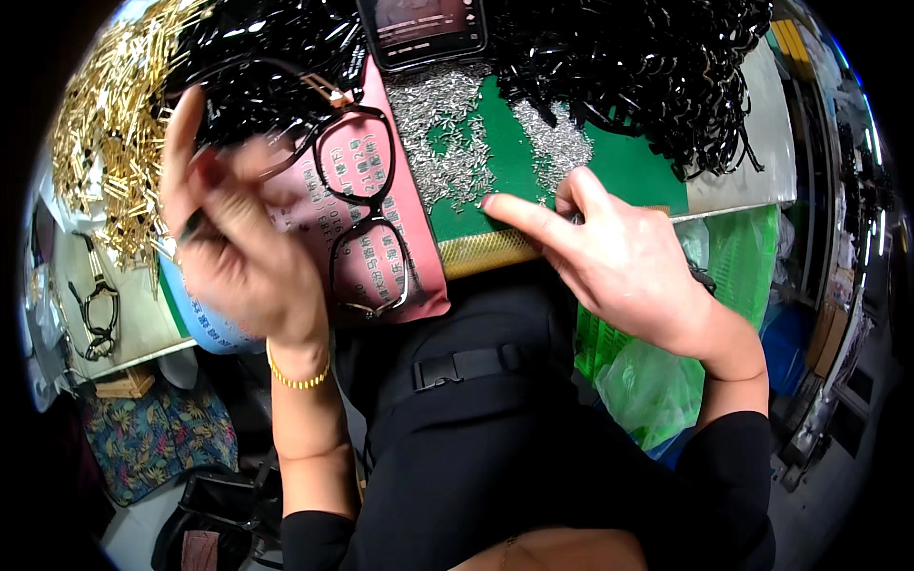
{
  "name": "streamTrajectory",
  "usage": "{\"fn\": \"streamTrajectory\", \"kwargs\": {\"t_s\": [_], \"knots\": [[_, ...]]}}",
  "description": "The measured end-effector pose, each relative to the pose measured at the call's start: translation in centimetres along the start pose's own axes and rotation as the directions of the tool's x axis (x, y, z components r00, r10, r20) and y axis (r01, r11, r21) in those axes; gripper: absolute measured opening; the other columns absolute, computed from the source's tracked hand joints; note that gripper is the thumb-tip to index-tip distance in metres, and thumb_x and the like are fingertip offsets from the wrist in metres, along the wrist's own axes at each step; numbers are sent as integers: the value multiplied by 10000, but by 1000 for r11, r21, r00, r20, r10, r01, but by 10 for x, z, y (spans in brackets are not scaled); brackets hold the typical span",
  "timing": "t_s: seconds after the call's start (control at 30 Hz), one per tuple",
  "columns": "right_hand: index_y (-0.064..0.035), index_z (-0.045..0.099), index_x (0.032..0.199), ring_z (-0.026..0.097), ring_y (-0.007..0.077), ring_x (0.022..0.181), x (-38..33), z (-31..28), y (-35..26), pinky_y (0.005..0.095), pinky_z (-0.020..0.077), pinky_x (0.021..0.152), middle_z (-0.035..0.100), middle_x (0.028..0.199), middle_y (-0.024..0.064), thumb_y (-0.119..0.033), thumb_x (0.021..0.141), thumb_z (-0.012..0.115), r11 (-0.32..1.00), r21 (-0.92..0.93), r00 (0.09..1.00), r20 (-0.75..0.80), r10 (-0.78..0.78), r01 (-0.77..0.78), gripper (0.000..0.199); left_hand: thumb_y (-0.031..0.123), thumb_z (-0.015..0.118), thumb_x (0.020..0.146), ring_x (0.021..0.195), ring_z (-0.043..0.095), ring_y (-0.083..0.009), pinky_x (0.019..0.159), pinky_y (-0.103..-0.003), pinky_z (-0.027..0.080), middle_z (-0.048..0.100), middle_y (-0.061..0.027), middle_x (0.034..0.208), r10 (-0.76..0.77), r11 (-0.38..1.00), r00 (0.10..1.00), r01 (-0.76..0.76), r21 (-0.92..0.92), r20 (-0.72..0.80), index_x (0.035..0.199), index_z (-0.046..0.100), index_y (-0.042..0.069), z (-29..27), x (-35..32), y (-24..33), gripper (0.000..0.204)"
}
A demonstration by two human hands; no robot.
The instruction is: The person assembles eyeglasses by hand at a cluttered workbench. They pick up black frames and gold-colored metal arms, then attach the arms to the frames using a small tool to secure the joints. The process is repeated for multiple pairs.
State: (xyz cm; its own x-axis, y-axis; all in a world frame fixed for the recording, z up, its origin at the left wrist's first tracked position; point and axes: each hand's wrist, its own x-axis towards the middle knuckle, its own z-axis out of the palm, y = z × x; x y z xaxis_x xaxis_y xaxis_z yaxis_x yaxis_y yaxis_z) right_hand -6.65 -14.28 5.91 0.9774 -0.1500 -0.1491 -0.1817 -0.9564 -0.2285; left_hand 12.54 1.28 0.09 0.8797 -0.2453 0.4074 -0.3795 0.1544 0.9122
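Observation:
A black eyeglass frame (pixel 388 195) with gold-coloured hinge parts lies over a pink printed cloth (pixel 424 276). Close to its left side is my left hand (pixel 238 238), raised with one finger pointing up. Its other fingers are smeared by motion, so whether they grip one of the frame's temples is unclear. My right hand (pixel 619 252) is over the green mat (pixel 505 133). One outstretched digit touches the edge of a pile of tiny silver screw-like pieces (pixel 443 133); the other fingers are bent, with nothing visible between them. A second, smaller pile (pixel 562 147) lies beyond that hand.
Glossy black temple-like pieces (pixel 647 86) heap up at the back right, more (pixel 257 38) at the back left. Thin gold-coloured pieces (pixel 114 124) pile at far left, above another eyeglass frame (pixel 98 314). A phone (pixel 424 33) stands behind; a green basket (pixel 752 266) hangs right.

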Motion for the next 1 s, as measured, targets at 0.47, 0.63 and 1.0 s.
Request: {"fn": "streamTrajectory", "kwargs": {"t_s": [0.47, 0.63, 1.0], "knots": [[-307, 587, 1412, 610, 226, 679, -2, 16, 1, 347, 496, 514, 490, 922, 82, -132, 898, 659, 998, -58, 1000, -5, 28, -28, 548, 37, 576, 1034, 989, 647, -191, 1024, -344, 461, 707, -109, 1096, -32, 866, 985, -56, 496, 167, 1170, 684, -39, -89, -55, -2, 190], [-309, 564, 1443, 599, 209, 634, -1, 13, -2, 331, 497, 480, 524, 926, 94, -67, 834, 643, 992, -127, 1000, -2, 20, -20, 660, 5, 673, 922, 1035, 653, -252, 1122, -481, 402, 724, -118, 1044, 100, 818, 909, -307, 487, 406, 1145, 680, 19, -104, -61, 6, 224], [-258, 614, 1360, 623, 211, 710, 15, 3, -22, 305, 542, 544, 593, 1398, 7, -28, 772, 696, 956, 213, 977, 27, -212, 202, 636, -72, 792, 759, 956, 709, -296, 1014, -516, 533, 692, -123, 939, 130, 873, 796, -375, 312, 592, 909, 577, 31, -64, -68, -1, 281]]}}
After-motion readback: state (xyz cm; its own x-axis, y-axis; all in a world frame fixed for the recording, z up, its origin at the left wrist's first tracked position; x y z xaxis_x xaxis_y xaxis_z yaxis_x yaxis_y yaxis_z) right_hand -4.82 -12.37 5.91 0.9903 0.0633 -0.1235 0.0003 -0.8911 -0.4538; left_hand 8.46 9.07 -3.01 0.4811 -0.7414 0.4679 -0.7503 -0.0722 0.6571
